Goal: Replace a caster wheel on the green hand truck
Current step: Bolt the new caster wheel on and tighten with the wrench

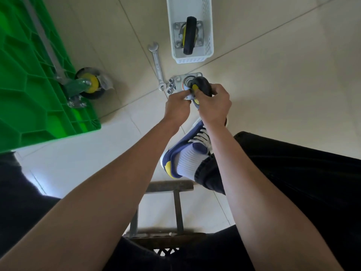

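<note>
A loose caster [196,86] with a black tyre, yellow hub and grey mounting plate is low over the tiled floor in front of me. My right hand [214,103] grips its wheel from the right. My left hand [176,107] pinches the edge of its plate and fork from the left. Several small nuts [171,86] lie on the plate's left side. The green hand truck [29,85] lies on its side at the left, one caster [88,85] still mounted. Another caster [188,35] lies in a white basket [209,26].
A silver open-end wrench [156,65] lies on the floor between the basket and the held caster. My right foot in a blue and white shoe [187,147] rests just below my hands. A wooden stool [170,212] stands beneath me.
</note>
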### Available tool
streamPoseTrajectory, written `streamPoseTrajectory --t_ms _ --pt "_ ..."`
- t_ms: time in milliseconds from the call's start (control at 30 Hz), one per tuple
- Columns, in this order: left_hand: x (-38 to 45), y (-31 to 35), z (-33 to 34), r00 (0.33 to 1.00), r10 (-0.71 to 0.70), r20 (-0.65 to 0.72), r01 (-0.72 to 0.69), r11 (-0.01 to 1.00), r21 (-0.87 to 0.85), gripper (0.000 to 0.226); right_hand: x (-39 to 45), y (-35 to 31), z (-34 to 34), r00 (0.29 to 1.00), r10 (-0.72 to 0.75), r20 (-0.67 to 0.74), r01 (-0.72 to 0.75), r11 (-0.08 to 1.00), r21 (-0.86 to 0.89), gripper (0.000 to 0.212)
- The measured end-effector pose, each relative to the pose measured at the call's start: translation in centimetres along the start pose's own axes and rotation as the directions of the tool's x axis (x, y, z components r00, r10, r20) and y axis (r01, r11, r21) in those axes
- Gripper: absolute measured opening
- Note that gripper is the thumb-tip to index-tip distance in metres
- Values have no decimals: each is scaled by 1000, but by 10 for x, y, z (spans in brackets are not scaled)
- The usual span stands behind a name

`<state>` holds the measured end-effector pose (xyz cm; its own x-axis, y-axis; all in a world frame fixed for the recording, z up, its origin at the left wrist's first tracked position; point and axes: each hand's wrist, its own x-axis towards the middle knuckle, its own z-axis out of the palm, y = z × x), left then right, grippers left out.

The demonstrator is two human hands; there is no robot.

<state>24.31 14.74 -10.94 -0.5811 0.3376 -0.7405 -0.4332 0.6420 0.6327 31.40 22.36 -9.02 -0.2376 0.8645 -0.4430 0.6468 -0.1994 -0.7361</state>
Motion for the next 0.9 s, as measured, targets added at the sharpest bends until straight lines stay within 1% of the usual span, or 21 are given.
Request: streamPoseTrajectory --t_ms 67,167,233,367,500,633,767,900 --pt "4 1 4 1000 -5 25 5 1000 2 59 3 1 4 1000 8 -28 -8 1000 11 21" --pt "11 3 5 996 3 90 -6 1000 29 61 6 2 11 998 10 -56 -9 1000 22 21" --pt "15 2 4 994 9 112 -16 998 61 65 7 3 15 998 14 -58 -12 999 39 20" --pt "22 -1 0 990 9 144 -25 994 106 59 8 10 20 998 36 -55 -32 998 62 23" --pt "24 -3 -1 977 -40 210 29 998 55 62 5 15 22 998 45 -48 -42 997 62 23" --pt "22 5 -8 979 -48 196 58 997 -46 53 6 13 21 999 43 -29 -42 998 36 29" --pt "21 18 -18 984 -23 179 37 997 -73 42 12 10 18 999 42 9 -41 998 -54 32" --pt "25 31 -32 996 25 88 -13 991 -132 31 18 5 16 998 63 31 -59 989 -137 31"
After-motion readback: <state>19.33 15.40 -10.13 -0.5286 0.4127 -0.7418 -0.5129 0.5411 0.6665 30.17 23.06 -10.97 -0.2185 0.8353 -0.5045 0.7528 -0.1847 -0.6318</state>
